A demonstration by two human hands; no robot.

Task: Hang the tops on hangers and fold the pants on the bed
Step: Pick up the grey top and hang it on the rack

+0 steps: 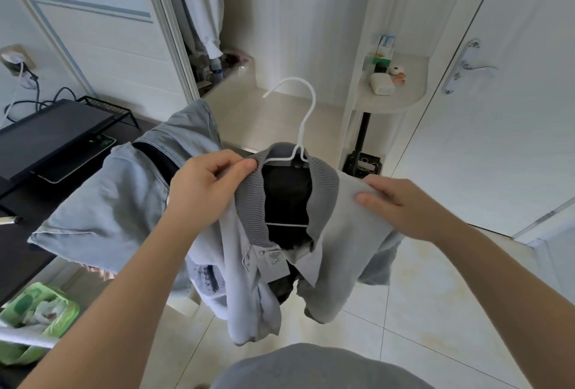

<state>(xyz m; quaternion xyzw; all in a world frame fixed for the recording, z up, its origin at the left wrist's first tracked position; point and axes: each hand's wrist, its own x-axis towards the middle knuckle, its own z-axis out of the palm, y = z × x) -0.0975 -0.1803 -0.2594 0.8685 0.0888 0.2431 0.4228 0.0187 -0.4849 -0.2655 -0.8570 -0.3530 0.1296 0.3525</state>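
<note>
You're mid-hang: the soft grey top sits on the thin white wire hanger, held up before you over the glossy tiled floor. Your left hand pinches the ribbed collar; your right hand grips the shoulder cloth. Next, I'd judge, square both shoulders on the wire — limp knit slips easily. Pale denim pants hang draped just behind, left.

Worn on the head, looking forward and down, close above left hand and right hand, floor beneath, desk at left
</note>
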